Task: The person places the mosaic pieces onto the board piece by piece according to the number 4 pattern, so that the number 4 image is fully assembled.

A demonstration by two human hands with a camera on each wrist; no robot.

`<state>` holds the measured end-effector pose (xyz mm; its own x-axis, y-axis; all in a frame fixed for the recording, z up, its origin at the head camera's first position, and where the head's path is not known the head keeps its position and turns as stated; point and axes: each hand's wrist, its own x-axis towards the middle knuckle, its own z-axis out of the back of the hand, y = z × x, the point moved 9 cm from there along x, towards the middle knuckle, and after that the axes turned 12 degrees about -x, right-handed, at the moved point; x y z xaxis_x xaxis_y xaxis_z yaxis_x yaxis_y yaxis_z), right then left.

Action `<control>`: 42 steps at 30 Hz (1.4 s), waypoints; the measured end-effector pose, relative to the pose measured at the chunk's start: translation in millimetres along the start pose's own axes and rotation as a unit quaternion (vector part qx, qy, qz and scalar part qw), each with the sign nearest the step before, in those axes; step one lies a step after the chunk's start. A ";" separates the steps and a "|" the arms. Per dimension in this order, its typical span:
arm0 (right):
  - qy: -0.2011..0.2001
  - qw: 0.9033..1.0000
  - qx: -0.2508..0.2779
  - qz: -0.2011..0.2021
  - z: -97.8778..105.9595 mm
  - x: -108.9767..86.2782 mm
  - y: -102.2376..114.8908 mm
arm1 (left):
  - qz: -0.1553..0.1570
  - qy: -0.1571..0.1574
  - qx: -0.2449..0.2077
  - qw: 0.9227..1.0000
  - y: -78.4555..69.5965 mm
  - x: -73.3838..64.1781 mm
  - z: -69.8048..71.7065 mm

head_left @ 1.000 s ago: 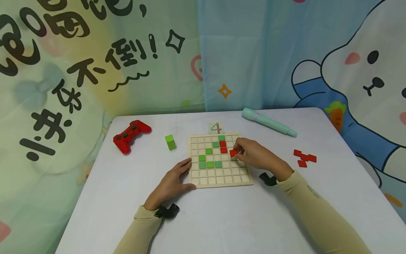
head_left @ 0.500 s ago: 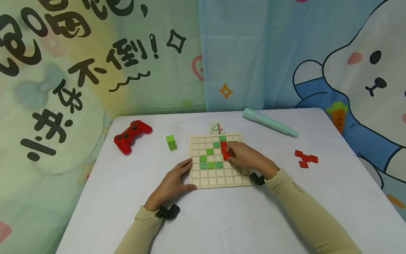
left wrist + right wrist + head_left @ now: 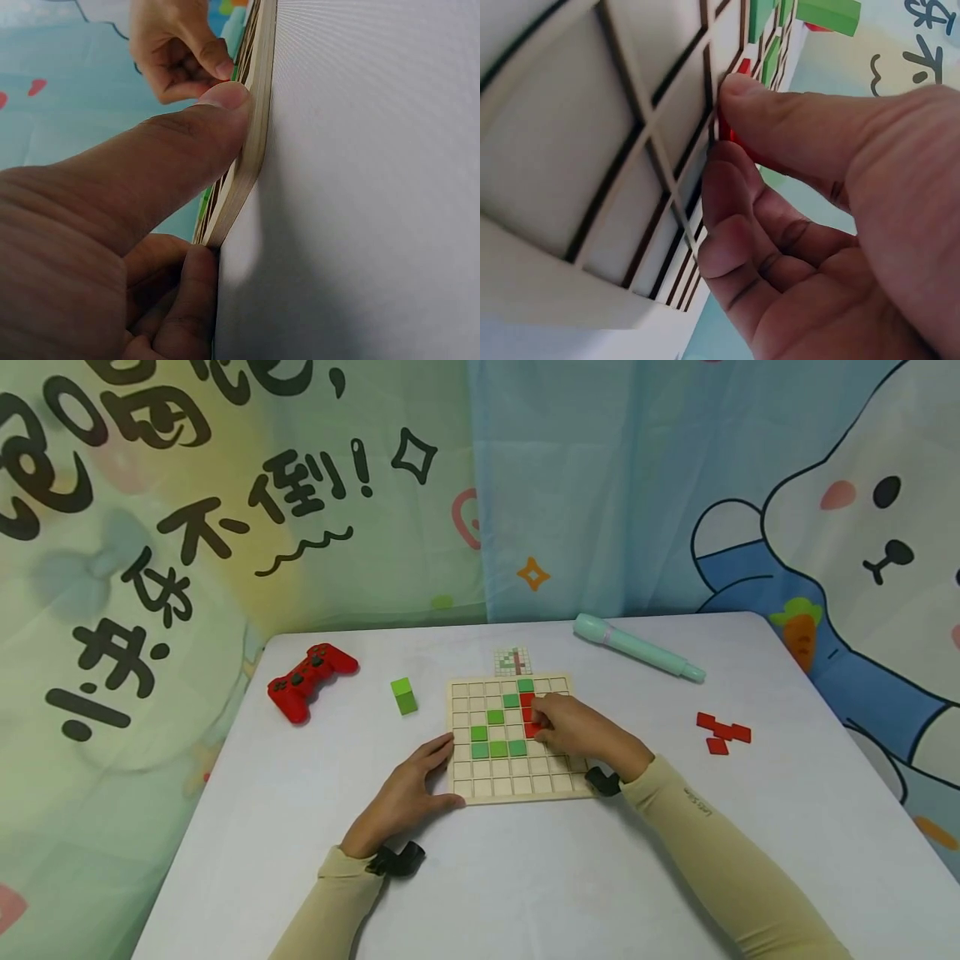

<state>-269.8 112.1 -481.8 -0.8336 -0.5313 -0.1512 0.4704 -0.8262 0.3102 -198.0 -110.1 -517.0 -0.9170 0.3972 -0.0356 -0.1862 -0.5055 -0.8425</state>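
Right hand, head view: the right hand (image 3: 581, 727) has thumb and fingertips drawn nearly together, pinching a red tile (image 3: 531, 731) at the near end of a red column on the gridded wooden board (image 3: 517, 787).
Left hand, head view: the left hand (image 3: 405, 797) spreads wide around the board's near left corner, fingers along one edge, thumb along the other.
Surroundings, head view: green tiles (image 3: 495, 717) sit in cells left of the red column and above it; spare red tiles (image 3: 722, 732) lie well apart on the right; a patterned card (image 3: 512, 661) is just past the far edge.
Column risk, head view: fingertips this close could knock a neighbouring tile out of its cell.
Board edge, left wrist view: the thumb rests against the rim, the other fingers bent beside the corner.
Slip risk, left wrist view: if that contact eased, a push on the tile might shift the board.
Red tile, right wrist view: it lies between thumb and fingertips, right at the grid; whether it is fully seated I cannot tell.
Seating risk, right wrist view: released at a slant, it could catch on a dividing ridge.
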 end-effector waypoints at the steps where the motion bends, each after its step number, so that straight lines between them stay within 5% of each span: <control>1: -0.001 1.000 -0.002 -0.001 -0.2 -0.1 -0.4 | -0.002 0.000 0.000 1.000 -0.1 -0.3 0.0; 15: -0.006 0.999 0.039 -0.034 -1.6 -5.9 -12.0 | 0.003 0.003 -0.005 1.000 -0.4 -0.5 -0.2; 23: -0.078 0.993 0.053 -0.074 28.5 -51.7 -42.4 | 0.002 0.004 -0.001 1.000 -0.9 -0.9 -1.2; 27: -0.148 0.981 0.062 -0.109 42.2 -88.8 -80.0 | 0.001 0.004 -0.002 1.000 -0.5 -1.9 -0.1; 32: -0.228 0.952 0.065 -0.196 49.5 -146.4 -134.8 | 0.000 0.003 0.006 1.000 -0.9 -2.2 -1.1; 36: -0.228 0.937 0.082 -0.253 41.2 -175.2 -162.5 | 0.005 -0.001 0.013 1.000 -0.4 -3.5 -0.4; 42: -0.229 0.927 0.091 -0.284 27.5 -192.8 -180.3 | 0.008 0.005 0.012 1.000 -2.5 -2.8 0.4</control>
<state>-201.9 368.7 -482.7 -0.9868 0.1496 0.0619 -0.1046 -0.8810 0.4615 -195.1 -110.2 -514.6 -0.9165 0.3962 -0.0552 -0.1792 -0.5300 -0.8289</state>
